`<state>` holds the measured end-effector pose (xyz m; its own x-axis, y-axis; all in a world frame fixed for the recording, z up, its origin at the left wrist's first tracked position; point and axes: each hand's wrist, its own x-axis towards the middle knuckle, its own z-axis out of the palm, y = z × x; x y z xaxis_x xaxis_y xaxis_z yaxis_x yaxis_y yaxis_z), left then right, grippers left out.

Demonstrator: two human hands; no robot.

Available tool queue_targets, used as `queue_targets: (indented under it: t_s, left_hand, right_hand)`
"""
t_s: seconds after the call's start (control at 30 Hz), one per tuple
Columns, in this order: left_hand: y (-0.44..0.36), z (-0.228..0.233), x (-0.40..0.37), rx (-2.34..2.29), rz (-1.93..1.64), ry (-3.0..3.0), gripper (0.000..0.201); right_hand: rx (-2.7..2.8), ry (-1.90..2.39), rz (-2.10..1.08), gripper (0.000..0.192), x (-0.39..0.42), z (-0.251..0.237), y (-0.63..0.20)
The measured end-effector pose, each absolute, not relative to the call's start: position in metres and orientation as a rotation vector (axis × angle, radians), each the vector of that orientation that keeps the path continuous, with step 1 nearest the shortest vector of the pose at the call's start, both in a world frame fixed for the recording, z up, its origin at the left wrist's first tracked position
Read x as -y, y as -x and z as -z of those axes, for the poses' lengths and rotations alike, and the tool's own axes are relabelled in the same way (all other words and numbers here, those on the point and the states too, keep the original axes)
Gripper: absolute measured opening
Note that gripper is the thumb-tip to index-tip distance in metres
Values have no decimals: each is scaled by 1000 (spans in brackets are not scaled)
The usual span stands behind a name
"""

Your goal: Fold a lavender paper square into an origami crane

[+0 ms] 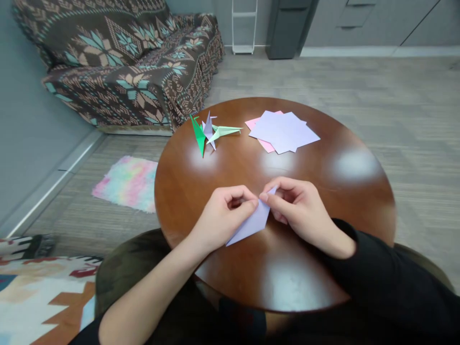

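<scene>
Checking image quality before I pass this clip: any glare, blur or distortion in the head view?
Head view: pale glare patches on the glossy round table, none over the lilac folded paper both hands pinch; left hand, right hand and paper cranes sharp; wide-angle bending at the edges.

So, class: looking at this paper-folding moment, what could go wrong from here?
1. Both hands, left and right, pinch the folded lilac paper in mid-air, so a crease may come out crooked.
2. The glossy round table could let the loose paper stack slide.
</scene>
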<state>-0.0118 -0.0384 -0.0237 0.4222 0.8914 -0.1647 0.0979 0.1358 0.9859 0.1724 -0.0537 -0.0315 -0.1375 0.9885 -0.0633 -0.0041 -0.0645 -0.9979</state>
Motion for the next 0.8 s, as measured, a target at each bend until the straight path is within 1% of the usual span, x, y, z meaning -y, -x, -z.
queue_targets:
  t_s: [0.2, 0.3, 0.47, 0.8]
  left_hand:
    - [12, 26, 36, -1006, -726, -1306, 19]
    - [11, 27, 38, -1008, -765, -1285, 17]
    - [9, 30, 41, -987, -842, -1308, 13]
    - [6, 31, 43, -1010, -923, -1156, 10]
  right_hand:
    - [1230, 1148, -1299, 17, 52, 35, -175]
    - [1178, 1108, -1351, 16, 52, 37, -175]
    - [1106, 1099, -1455, 21, 51, 36, -172]
    - [1182, 1103, -1318, 17, 52, 42, -171]
